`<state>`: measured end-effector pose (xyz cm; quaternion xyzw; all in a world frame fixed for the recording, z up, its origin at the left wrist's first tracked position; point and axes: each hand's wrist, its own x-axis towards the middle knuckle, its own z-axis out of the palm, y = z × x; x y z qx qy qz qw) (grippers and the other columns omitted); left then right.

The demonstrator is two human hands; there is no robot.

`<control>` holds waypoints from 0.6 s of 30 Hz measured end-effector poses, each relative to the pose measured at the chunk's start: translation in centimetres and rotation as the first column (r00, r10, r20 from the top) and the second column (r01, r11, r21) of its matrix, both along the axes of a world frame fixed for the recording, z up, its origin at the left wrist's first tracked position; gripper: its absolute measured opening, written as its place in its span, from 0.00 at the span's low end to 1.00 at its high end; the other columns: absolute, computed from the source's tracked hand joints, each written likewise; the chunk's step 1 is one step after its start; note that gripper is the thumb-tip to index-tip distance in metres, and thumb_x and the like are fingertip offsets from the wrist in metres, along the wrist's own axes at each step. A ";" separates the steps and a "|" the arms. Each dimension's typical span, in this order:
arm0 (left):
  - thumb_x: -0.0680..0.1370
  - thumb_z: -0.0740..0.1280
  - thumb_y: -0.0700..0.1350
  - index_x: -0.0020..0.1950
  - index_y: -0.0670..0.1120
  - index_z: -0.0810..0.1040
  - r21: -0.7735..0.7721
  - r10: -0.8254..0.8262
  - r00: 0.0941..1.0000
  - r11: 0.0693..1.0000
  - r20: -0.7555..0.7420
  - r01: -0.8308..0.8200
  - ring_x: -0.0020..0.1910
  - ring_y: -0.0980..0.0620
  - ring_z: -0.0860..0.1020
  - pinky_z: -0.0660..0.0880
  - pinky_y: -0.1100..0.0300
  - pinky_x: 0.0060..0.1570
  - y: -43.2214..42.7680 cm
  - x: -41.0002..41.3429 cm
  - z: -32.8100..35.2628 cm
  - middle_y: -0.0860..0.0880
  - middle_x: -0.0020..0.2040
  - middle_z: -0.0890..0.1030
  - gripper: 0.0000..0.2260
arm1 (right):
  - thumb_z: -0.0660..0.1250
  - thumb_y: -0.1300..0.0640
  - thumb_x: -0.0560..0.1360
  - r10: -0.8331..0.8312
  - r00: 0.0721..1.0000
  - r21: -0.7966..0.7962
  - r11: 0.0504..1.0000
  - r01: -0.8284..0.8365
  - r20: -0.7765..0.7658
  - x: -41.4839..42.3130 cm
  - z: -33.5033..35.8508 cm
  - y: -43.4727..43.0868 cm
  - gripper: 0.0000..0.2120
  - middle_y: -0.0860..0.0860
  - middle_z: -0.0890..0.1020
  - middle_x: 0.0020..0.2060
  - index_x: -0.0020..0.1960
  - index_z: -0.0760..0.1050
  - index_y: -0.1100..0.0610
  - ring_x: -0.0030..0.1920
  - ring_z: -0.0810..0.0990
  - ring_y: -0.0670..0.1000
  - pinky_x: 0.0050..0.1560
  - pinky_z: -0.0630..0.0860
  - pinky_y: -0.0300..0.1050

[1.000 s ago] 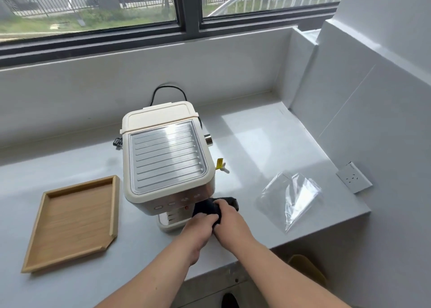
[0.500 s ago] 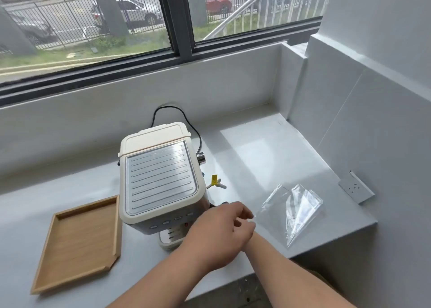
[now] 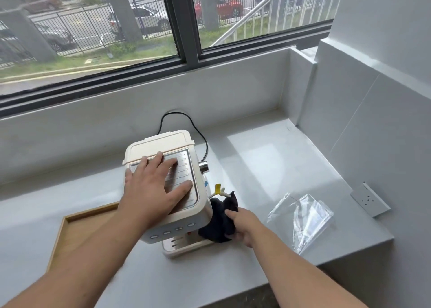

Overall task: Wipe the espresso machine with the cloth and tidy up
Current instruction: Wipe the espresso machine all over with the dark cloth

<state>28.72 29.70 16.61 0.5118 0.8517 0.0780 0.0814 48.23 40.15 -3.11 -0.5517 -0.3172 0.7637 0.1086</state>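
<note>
A cream espresso machine [image 3: 179,214] with a ribbed metal top stands on the white counter [image 3: 268,168]. My left hand [image 3: 154,186] lies flat on its top plate, fingers spread. My right hand [image 3: 242,223] presses a dark crumpled cloth [image 3: 219,219] against the machine's right side, near the front corner. A steam wand with a yellow tag [image 3: 217,188] sticks out just behind the cloth. The machine's drip tray shows below the button row.
A wooden tray [image 3: 77,228] lies left of the machine, partly under my left forearm. A clear plastic bag [image 3: 305,216] lies to the right. A wall socket [image 3: 370,200] sits on the right wall. The black power cord [image 3: 198,130] loops behind the machine.
My left hand has moved from the machine's front up onto its top plate. My right hand has carried the cloth round to the machine's right side. The camera has tilted up.
</note>
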 end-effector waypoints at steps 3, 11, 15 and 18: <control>0.72 0.49 0.79 0.81 0.65 0.58 0.005 0.006 1.000 1.000 -0.004 -0.006 0.85 0.49 0.46 0.44 0.36 0.81 0.0 -0.3 -0.9 0.57 0.86 0.52 0.40 | 0.65 0.55 0.85 0.086 0.995 -0.005 0.996 -0.086 0.039 -0.4 0.2 1.4 0.09 0.61 0.85 0.58 0.62 0.79 0.57 0.54 0.85 0.64 0.42 0.85 0.56; 0.72 0.48 0.80 0.82 0.67 0.57 0.016 0.000 0.999 1.000 -0.042 0.001 0.85 0.52 0.45 0.42 0.38 0.82 0.0 -0.4 -1.5 0.58 0.86 0.51 0.40 | 0.61 0.57 0.85 0.264 0.957 -0.015 0.964 -0.264 0.122 -2.1 0.5 5.0 0.09 0.60 0.84 0.52 0.61 0.79 0.55 0.35 0.85 0.60 0.37 0.86 0.52; 0.72 0.48 0.80 0.81 0.67 0.58 0.029 0.001 0.999 1.000 -0.053 0.000 0.85 0.52 0.46 0.44 0.38 0.82 0.0 -0.5 -1.7 0.58 0.86 0.52 0.39 | 0.64 0.59 0.84 0.284 0.947 -0.014 0.958 -0.286 0.150 -3.1 0.6 6.6 0.08 0.64 0.83 0.59 0.59 0.81 0.57 0.45 0.85 0.63 0.39 0.86 0.55; 0.72 0.48 0.80 0.82 0.67 0.57 0.029 -0.001 0.999 1.000 -0.054 0.003 0.85 0.52 0.45 0.44 0.38 0.82 0.0 -0.5 -1.8 0.59 0.86 0.51 0.39 | 0.69 0.59 0.81 0.284 0.949 0.022 0.957 -0.289 0.141 -4.2 0.4 7.9 0.02 0.58 0.83 0.53 0.52 0.79 0.57 0.51 0.84 0.63 0.44 0.86 0.58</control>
